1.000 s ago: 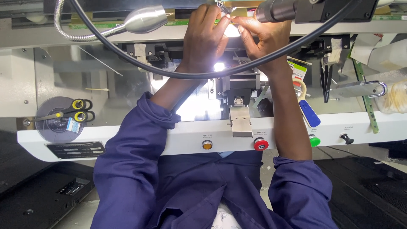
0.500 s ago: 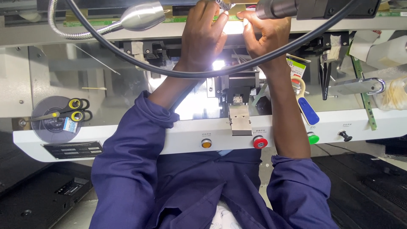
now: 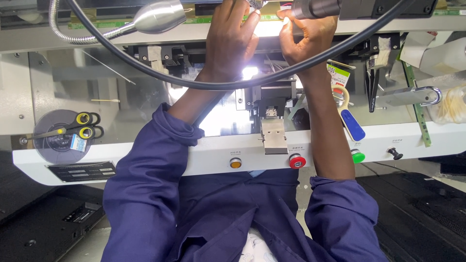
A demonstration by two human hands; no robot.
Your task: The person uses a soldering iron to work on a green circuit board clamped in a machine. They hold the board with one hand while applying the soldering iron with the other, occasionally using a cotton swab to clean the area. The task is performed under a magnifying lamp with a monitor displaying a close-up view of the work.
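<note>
Left hand (image 3: 228,41), right hand (image 3: 306,36) raised, fingertips apparently pinching small part.

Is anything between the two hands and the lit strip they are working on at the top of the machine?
Nothing visible. Both the left hand and right hand already have fingertips at the lit strip; the black cable crosses nearer the wrists.

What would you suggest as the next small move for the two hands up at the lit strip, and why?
Probably a slight steadying pinch with the left hand while the right hand eases its fingertips along the green strip. Both hands sit close together at the bright spot there, and what they pinch is too small and glare-washed to tell.
</note>
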